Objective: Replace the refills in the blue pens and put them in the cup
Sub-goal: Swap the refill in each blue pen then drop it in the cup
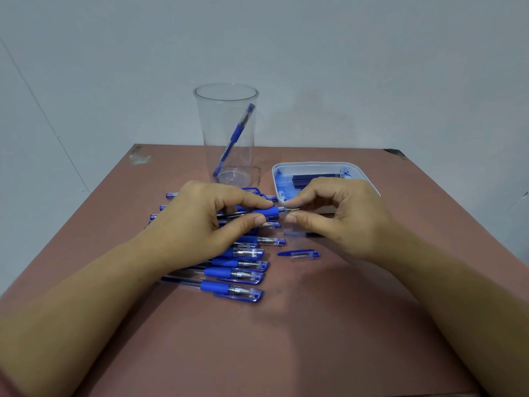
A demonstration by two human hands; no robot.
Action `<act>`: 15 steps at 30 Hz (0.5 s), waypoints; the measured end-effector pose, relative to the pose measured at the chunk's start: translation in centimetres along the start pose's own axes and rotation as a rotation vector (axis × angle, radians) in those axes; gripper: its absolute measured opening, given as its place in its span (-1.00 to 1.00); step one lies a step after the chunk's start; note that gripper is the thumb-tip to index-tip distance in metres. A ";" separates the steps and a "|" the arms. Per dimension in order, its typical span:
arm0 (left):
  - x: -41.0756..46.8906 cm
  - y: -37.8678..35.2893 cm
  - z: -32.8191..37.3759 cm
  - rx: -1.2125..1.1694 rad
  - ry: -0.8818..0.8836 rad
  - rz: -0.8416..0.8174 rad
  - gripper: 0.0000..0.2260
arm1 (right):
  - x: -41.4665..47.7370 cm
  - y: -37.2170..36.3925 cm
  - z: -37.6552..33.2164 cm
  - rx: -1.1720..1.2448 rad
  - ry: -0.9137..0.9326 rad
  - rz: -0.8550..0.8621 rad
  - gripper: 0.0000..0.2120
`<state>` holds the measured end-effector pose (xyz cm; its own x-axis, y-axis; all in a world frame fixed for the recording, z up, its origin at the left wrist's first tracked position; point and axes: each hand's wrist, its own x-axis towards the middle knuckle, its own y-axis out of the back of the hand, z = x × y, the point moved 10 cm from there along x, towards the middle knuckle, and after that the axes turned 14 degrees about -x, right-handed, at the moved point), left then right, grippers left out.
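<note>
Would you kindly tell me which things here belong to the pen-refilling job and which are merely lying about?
Job: held pen, left hand, right hand, row of pens, loose cap, refill tray, cup, pen in cup.
Merely there: table, wall.

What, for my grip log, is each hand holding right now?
Left hand: closed, holding the blue pen by its barrel.
Right hand: closed, thumb and forefinger pinching the same pen at its tip.
</note>
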<state>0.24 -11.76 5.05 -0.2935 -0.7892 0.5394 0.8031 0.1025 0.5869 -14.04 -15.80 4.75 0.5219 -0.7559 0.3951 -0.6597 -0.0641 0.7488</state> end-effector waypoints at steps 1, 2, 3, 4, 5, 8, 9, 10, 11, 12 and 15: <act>0.0 0.1 -0.3 -0.021 0.019 0.007 -0.82 | 0.0 0.2 -0.1 -0.010 0.017 0.015 -0.77; -0.1 0.2 -0.6 -0.037 0.032 0.014 -0.83 | 0.1 0.5 -0.3 -0.022 0.040 0.034 -0.76; -0.1 0.3 -0.6 -0.044 0.034 0.024 -0.84 | 0.0 0.8 -0.4 -0.031 0.059 0.052 -0.74; -0.1 0.4 -0.5 -0.040 0.026 0.032 -0.85 | 0.0 1.0 -0.3 -0.029 0.060 0.060 -0.74; -0.1 0.5 -0.3 -0.027 0.015 0.033 -0.84 | 0.0 1.0 -0.1 -0.019 0.043 0.052 -0.75; 0.0 0.5 0.2 0.031 -0.017 0.016 -0.82 | 0.1 1.0 0.9 -0.016 -0.030 0.014 -0.80; 0.1 0.6 0.3 0.045 -0.026 0.012 -0.81 | 0.1 1.4 1.2 -0.034 -0.044 0.016 -0.81; 0.1 0.7 0.3 0.057 -0.033 0.011 -0.80 | 0.2 1.9 1.4 -0.059 -0.050 0.019 -0.82; 0.1 0.9 0.2 0.065 -0.037 0.015 -0.80 | 0.3 2.3 1.6 -0.091 -0.052 0.014 -0.82; 0.2 1.1 0.1 0.068 -0.036 0.020 -0.80 | 0.3 2.6 1.9 -0.127 -0.055 -0.008 -0.81; 0.2 1.3 -0.1 0.069 -0.030 0.033 -0.81 | -0.3 1.2 2.2 -0.250 -0.063 -0.191 -0.82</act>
<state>1.34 -11.83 5.84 -0.2840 -0.7662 0.5764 0.7754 0.1700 0.6081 -16.16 -17.06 4.34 0.5840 -0.7850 0.2068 -0.3958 -0.0529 0.9168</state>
